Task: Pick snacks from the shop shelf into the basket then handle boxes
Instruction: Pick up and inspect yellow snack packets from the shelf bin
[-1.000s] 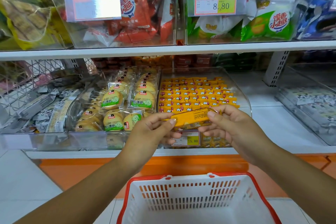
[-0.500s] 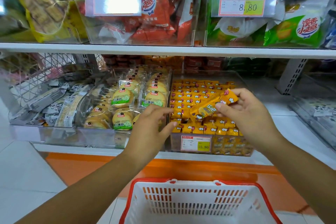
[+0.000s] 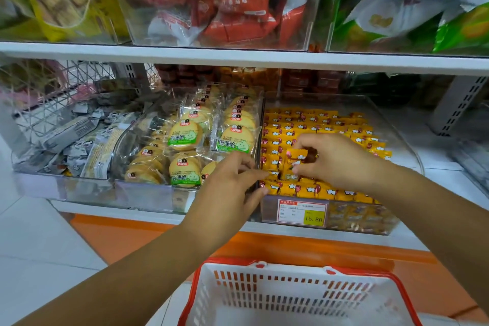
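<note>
A clear bin holds several small orange snack packets (image 3: 330,124) on the middle shelf. My right hand (image 3: 341,161) is inside that bin, low over the packets, with its fingers pinched on one orange packet (image 3: 296,154). My left hand (image 3: 230,185) hovers at the clear divider on the bin's left side; its fingers are loosely spread and hold nothing. The white basket with a red rim (image 3: 365,272) sits below both hands at the bottom edge, and no snacks show in the part I see.
Left of the orange packets is a bin of round yellow biscuits (image 3: 185,135), then a bin of grey-wrapped bars (image 3: 79,135). A price tag (image 3: 301,213) fronts the orange bin. The upper shelf (image 3: 238,57) carries red and green bags.
Both hands held one orange packet in front of the shelf. My left hand let go, and my right hand carried the packet up and down into the bin. The view moved closer.
</note>
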A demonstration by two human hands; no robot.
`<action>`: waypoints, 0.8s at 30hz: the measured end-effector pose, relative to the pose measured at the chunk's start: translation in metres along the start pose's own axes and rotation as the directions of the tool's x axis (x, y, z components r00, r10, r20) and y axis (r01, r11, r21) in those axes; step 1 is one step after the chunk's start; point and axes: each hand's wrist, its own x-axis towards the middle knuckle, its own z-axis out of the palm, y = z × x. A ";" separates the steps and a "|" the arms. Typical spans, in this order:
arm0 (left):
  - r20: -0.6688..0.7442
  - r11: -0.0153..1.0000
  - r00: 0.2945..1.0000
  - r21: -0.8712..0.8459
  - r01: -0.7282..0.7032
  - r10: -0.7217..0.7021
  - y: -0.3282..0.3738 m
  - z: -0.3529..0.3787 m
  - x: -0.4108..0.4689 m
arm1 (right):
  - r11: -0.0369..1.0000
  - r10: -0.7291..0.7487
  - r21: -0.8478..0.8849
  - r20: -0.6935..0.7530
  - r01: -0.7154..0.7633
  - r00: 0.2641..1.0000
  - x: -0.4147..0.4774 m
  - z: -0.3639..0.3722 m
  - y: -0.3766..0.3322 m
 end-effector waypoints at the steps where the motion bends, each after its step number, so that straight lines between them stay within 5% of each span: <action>1: 0.007 1.000 1.000 0.003 -0.007 0.007 -0.001 0.000 -0.001 | 0.998 -0.029 -0.048 0.053 0.032 0.998 0.003 0.005 0.001; 4: 0.014 0.999 0.999 0.015 -0.052 0.052 -0.004 0.000 -0.003 | 0.996 -0.041 -0.068 0.177 0.054 0.983 0.006 0.009 0.002; 9: 0.057 0.999 0.997 0.010 -0.053 0.052 -0.006 -0.002 -0.006 | 0.999 -0.038 0.001 0.112 0.039 0.993 0.011 0.012 0.000; 12: 0.059 0.998 0.996 0.018 -0.061 0.059 -0.005 -0.002 -0.007 | 0.998 0.000 -0.064 0.209 0.013 0.978 0.016 0.009 -0.006; 17: 0.078 0.997 0.995 0.023 -0.067 0.065 -0.007 -0.003 -0.010 | 0.994 -0.075 0.080 0.073 0.069 0.995 0.019 0.015 -0.017; 24: 0.092 0.996 0.992 0.016 -0.093 0.091 -0.008 -0.004 -0.012 | 0.992 -0.090 -0.095 -0.049 0.086 0.995 0.020 0.026 -0.029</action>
